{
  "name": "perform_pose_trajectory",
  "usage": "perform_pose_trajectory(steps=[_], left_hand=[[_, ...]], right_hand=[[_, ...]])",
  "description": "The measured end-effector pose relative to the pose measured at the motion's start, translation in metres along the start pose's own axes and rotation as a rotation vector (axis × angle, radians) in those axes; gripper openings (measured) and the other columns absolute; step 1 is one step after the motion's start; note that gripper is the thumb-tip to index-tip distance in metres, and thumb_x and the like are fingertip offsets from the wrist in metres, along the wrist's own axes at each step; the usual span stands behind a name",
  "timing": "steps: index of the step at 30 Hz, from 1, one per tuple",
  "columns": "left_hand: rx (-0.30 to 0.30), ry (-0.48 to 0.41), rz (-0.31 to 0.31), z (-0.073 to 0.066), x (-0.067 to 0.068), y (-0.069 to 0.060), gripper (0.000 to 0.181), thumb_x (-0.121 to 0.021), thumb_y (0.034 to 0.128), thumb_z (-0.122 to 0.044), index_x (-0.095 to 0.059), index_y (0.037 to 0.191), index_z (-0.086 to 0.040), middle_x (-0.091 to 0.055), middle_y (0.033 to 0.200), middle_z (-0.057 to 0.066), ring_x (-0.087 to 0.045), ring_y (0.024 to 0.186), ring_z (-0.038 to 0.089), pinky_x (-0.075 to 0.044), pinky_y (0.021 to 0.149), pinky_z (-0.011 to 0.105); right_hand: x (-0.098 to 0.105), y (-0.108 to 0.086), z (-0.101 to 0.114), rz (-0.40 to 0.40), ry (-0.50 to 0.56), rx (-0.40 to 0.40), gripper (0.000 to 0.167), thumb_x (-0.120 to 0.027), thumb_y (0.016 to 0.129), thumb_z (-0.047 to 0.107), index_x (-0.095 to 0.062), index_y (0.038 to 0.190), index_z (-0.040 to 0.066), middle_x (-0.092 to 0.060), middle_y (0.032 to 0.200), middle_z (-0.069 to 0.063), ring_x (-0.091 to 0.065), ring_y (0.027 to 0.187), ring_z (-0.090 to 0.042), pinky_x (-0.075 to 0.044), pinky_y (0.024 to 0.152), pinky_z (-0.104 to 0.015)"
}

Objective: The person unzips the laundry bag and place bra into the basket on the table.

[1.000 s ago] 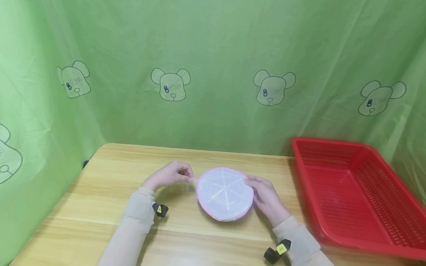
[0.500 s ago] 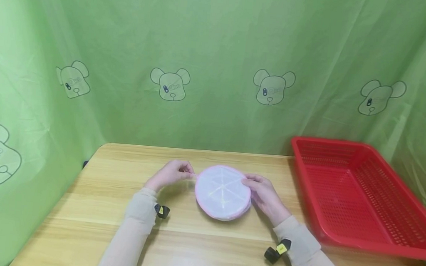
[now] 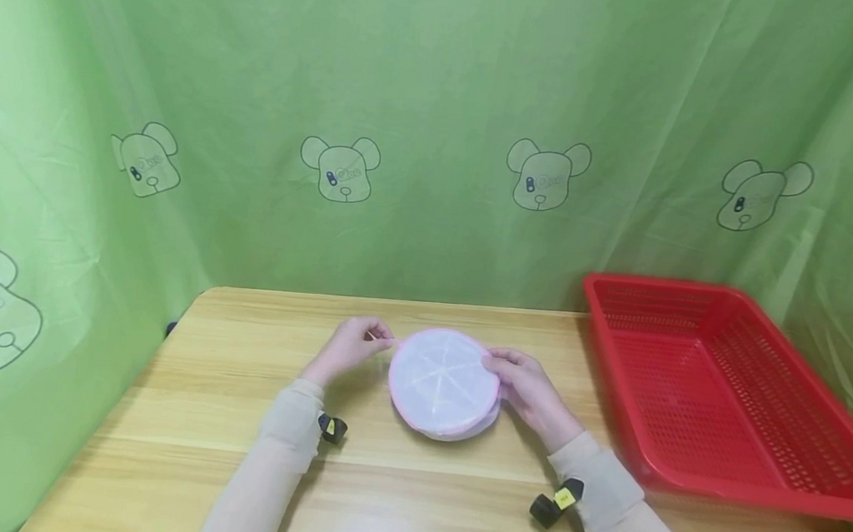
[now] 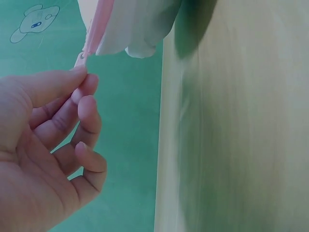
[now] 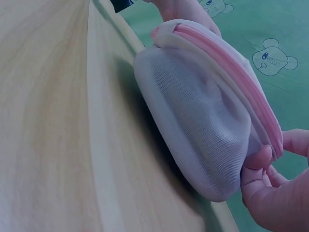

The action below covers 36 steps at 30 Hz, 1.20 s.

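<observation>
A round white mesh bag [image 3: 443, 383] with a pink zipper rim is held up over the table between both hands. My left hand [image 3: 352, 346] pinches the small pink zipper pull [image 4: 81, 60] between thumb and forefinger, its other fingers loosely curled. On the opposite side, my right hand [image 3: 532, 394] grips the bag's rim. The right wrist view shows the mesh side [image 5: 198, 116] sagging in soft folds below the pink zipper [image 5: 231, 67], with right fingertips [image 5: 258, 159] pressed on the edge. Whether anything lies inside the bag, I cannot tell.
A red perforated plastic basket [image 3: 629, 407] stands at the right of the wooden table [image 3: 392, 505]. Green curtains [image 3: 442, 67] printed with bear heads hang behind the table and on both sides. Black devices with yellow labels are strapped at both wrists.
My left hand has moved slightly up and to the right along the rim with the zipper pull. The bag has turned and shifted a little left, while my right hand has stayed nearly still.
</observation>
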State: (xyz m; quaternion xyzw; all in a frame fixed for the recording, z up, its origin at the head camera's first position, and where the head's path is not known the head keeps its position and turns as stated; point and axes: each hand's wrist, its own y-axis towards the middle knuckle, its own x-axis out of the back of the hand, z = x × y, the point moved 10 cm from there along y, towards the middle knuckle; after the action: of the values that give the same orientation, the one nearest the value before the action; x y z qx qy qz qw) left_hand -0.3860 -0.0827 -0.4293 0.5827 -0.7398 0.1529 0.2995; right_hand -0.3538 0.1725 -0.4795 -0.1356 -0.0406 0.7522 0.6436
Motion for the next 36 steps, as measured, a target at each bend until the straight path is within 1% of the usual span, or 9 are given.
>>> perform_pose_trajectory(steps=[6,10,13,16,20,23,28,32,36], left_hand=[[-0.02,-0.012,-0.03,-0.003,0.0,0.0,0.008,-0.068,0.0889,-0.015,-0.068,0.094,-0.009,-0.069,0.093,0.005,-0.061,0.081,0.016,-0.052,0.076,0.029],[-0.037,-0.01,-0.03,-0.005,-0.002,0.0,0.007,-0.069,0.0888,-0.014,-0.068,0.093,-0.009,-0.069,0.093,0.006,-0.062,0.082,0.017,-0.052,0.076,0.028],[-0.048,-0.004,-0.023,-0.005,-0.004,0.001,0.007,-0.068,0.089,-0.014,-0.068,0.094,-0.009,-0.069,0.093,0.005,-0.061,0.082,0.016,-0.052,0.076,0.028],[-0.053,-0.006,-0.016,-0.006,-0.006,0.002,0.007,-0.068,0.0888,-0.014,-0.069,0.094,-0.009,-0.069,0.093,0.005,-0.061,0.081,0.014,-0.052,0.076,0.029],[-0.055,-0.008,-0.004,-0.008,-0.008,0.002,0.006,-0.069,0.0886,-0.015,-0.069,0.093,-0.01,-0.069,0.093,0.004,-0.061,0.081,0.013,-0.052,0.078,0.028],[-0.062,0.001,0.002,-0.012,-0.01,0.001,0.006,-0.069,0.0886,-0.016,-0.069,0.092,-0.011,-0.07,0.092,0.003,-0.061,0.082,0.013,-0.052,0.079,0.028],[-0.075,0.013,0.002,-0.018,-0.011,-0.001,0.005,-0.069,0.0885,-0.015,-0.069,0.092,-0.011,-0.07,0.092,0.004,-0.063,0.085,0.017,-0.053,0.08,0.03],[-0.083,0.015,0.005,-0.02,-0.012,-0.002,0.005,-0.069,0.0885,-0.015,-0.069,0.092,-0.011,-0.07,0.093,0.005,-0.063,0.086,0.018,-0.053,0.08,0.031],[-0.09,0.013,0.006,-0.022,-0.012,-0.002,0.005,-0.07,0.0885,-0.015,-0.069,0.091,-0.011,-0.07,0.093,0.005,-0.062,0.085,0.018,-0.053,0.08,0.03]], right_hand=[[-0.005,-0.001,0.001,0.043,-0.047,-0.001,0.04,-0.057,0.096,0.011,-0.044,0.128,-0.008,-0.064,0.088,0.004,-0.063,0.075,-0.007,-0.055,0.068,-0.021],[-0.008,-0.002,0.001,0.07,-0.075,0.001,0.042,-0.057,0.096,0.013,-0.044,0.128,-0.01,-0.065,0.088,0.004,-0.063,0.074,-0.007,-0.056,0.068,-0.022],[-0.01,-0.002,0.001,0.09,-0.093,-0.001,0.04,-0.058,0.096,0.016,-0.047,0.125,-0.009,-0.066,0.086,0.004,-0.064,0.074,-0.007,-0.056,0.068,-0.022],[-0.011,-0.003,0.0,0.101,-0.104,-0.009,0.034,-0.058,0.097,0.017,-0.051,0.12,-0.006,-0.066,0.085,0.004,-0.064,0.074,-0.008,-0.056,0.068,-0.022],[-0.011,-0.004,-0.001,0.095,-0.109,-0.027,0.03,-0.058,0.097,0.018,-0.053,0.118,-0.003,-0.067,0.085,0.005,-0.065,0.075,-0.008,-0.056,0.069,-0.022],[-0.011,-0.004,-0.002,0.093,-0.114,-0.03,0.033,-0.057,0.097,0.02,-0.053,0.12,-0.004,-0.067,0.085,0.006,-0.064,0.076,-0.007,-0.055,0.07,-0.022],[-0.012,-0.003,-0.002,0.097,-0.118,-0.025,0.043,-0.054,0.099,0.024,-0.05,0.127,-0.009,-0.067,0.087,0.007,-0.064,0.08,-0.006,-0.055,0.074,-0.021],[-0.012,-0.003,-0.002,0.097,-0.116,-0.03,0.05,-0.052,0.1,0.027,-0.045,0.133,-0.011,-0.068,0.088,0.007,-0.064,0.081,-0.006,-0.054,0.075,-0.021],[-0.012,-0.003,-0.003,0.105,-0.111,-0.03,0.047,-0.053,0.1,0.026,-0.048,0.13,-0.01,-0.068,0.087,0.006,-0.064,0.079,-0.007,-0.054,0.073,-0.021]])
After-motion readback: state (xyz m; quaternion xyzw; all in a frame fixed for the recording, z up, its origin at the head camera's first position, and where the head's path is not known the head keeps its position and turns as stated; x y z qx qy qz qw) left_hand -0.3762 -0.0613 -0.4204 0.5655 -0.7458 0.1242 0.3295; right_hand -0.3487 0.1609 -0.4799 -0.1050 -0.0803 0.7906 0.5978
